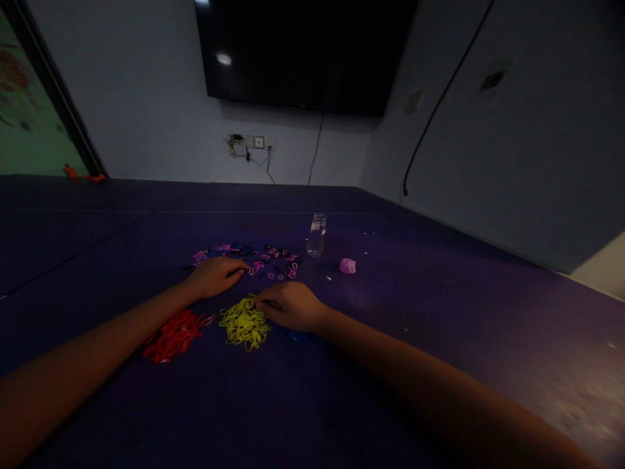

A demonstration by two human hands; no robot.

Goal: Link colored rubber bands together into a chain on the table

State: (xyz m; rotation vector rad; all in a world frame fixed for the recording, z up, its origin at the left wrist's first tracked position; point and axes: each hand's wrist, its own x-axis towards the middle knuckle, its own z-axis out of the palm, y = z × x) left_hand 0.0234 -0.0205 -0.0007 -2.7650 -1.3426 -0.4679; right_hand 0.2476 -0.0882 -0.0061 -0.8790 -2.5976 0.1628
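Observation:
On a dark purple table [439,339] lie small rubber bands sorted by colour. My left hand [215,275] rests palm down, fingers curled, at the near edge of a mixed scatter of pink, black and blue bands [254,255]; whether it holds one is hidden. My right hand [290,306] is closed with its fingertips pinched at the right edge of a yellow pile [244,323]. A red pile [173,335] lies to the left of the yellow one. A few blue bands [297,337] peek out under my right wrist.
A small clear glass jar [316,235] stands upright beyond the scatter, with a pink lid or lump [347,266] to its right. A dark screen [303,52] hangs on the far wall above power sockets [251,143] and cables.

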